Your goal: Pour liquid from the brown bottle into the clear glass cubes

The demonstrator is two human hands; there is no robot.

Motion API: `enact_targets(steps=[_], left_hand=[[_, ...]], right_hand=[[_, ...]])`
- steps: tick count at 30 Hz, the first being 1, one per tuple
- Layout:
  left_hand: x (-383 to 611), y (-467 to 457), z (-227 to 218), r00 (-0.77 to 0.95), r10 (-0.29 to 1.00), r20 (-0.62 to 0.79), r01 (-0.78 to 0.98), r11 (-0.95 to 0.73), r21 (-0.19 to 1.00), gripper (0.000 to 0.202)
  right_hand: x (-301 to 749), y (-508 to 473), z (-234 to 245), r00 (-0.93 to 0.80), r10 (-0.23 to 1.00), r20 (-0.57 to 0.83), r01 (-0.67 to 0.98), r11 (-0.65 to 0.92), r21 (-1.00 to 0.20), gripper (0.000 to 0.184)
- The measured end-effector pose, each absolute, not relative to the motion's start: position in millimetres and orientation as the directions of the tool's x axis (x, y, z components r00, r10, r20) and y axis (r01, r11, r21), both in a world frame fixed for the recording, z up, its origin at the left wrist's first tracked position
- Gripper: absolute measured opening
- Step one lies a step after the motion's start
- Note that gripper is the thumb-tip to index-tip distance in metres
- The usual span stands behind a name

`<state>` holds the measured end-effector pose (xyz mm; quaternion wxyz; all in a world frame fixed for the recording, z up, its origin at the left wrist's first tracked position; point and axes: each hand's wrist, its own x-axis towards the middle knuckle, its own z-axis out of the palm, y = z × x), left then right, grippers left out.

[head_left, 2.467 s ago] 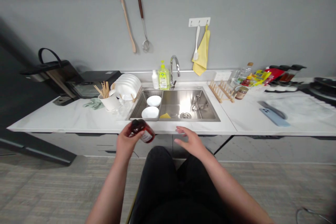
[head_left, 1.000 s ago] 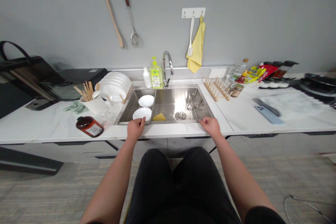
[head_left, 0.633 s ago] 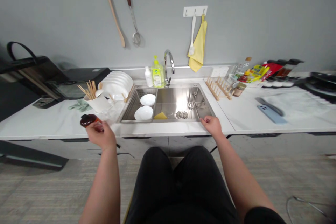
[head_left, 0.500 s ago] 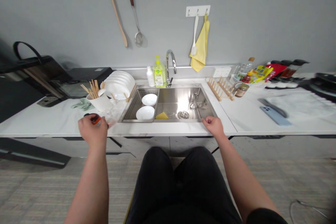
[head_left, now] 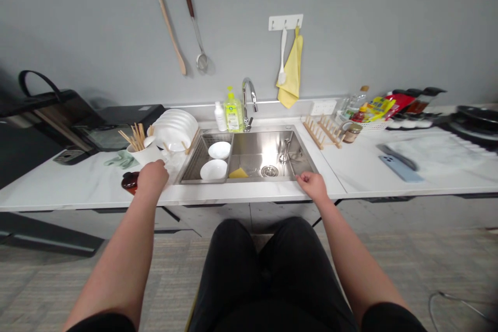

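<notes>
My left hand (head_left: 153,178) reaches over the white counter (head_left: 78,187), right beside a brown jar with a dark lid (head_left: 129,181) that stands on the counter. The hand shows only its back and its fingers are hidden, so I cannot tell whether it touches the jar. Just beyond it stands a white cup with chopsticks (head_left: 146,153). My right hand (head_left: 312,185) is curled on the counter's front edge before the steel sink (head_left: 280,148). In the sink's left rack lie two white bowls (head_left: 210,169), next to a yellow sponge (head_left: 237,173).
Stacked white plates (head_left: 177,127) and a green cloth (head_left: 120,160) lie left of the sink. A faucet (head_left: 248,97) and soap bottle (head_left: 233,114) stand behind it. On the right are a wooden dish rack (head_left: 322,132), a blue phone (head_left: 400,168) and several packets and bottles (head_left: 373,109).
My left hand set the brown jar on the counter, gripped the edge, went back to the jar, and now sits just right of it. The right hand stays on the edge.
</notes>
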<state>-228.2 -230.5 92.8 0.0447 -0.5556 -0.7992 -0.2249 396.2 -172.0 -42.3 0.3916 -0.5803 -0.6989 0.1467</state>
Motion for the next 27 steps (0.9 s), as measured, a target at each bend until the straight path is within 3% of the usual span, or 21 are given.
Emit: enact_targets(steps=[2,4,7,9,11,13,17,22,27], left_hand=[[-209.2,-245.6,107.6,-0.397,0.873,0.283,0.917,0.368,0.152,0.033],[-179.1,-268.0,121.4,-0.388,0.853,0.35,0.922,0.367,0.126,0.049],[-115.3,-306.4,127.7,-0.352,0.842,0.409,0.922,0.236,0.307,0.049],[-67.0,-326.8,121.3,-0.204,0.889,0.411,0.896,0.0,0.444,0.045],[-22.2,-339.0,111.0,-0.008,0.898,0.439,0.801,-0.258,0.541,0.039],[12.3,-344.0,101.8,0.143,0.874,0.465,0.663,-0.433,0.61,0.035],[43.8,-343.4,95.0,0.2,0.857,0.476,0.466,-0.51,0.723,0.031],[48.9,-341.0,89.0,0.336,0.869,0.363,0.277,-0.46,0.844,0.032],[60.7,-342.2,73.5,0.132,0.922,0.365,0.404,-0.386,0.829,0.024]], right_hand=[[396.9,-171.1,-41.6,-0.02,0.925,0.379,0.687,0.288,-0.667,0.05],[392.3,-175.7,-37.9,0.001,0.923,0.384,0.662,0.287,-0.692,0.052],[367.1,-202.3,-24.3,0.012,0.909,0.418,0.541,0.345,-0.767,0.048],[339.5,-232.5,-11.0,-0.128,0.877,0.463,0.391,0.474,-0.789,0.041],[310.7,-264.6,2.9,-0.342,0.82,0.458,0.206,0.542,-0.815,0.066],[288.6,-289.5,14.4,-0.487,0.783,0.387,0.067,0.475,-0.877,0.088],[277.9,-306.6,23.6,-0.599,0.76,0.253,-0.098,0.244,-0.965,0.097],[291.9,-310.5,19.4,-0.57,0.796,0.203,-0.096,0.181,-0.979,0.092],[285.7,-329.2,18.4,-0.391,0.887,0.247,0.106,0.31,-0.945,0.083]])
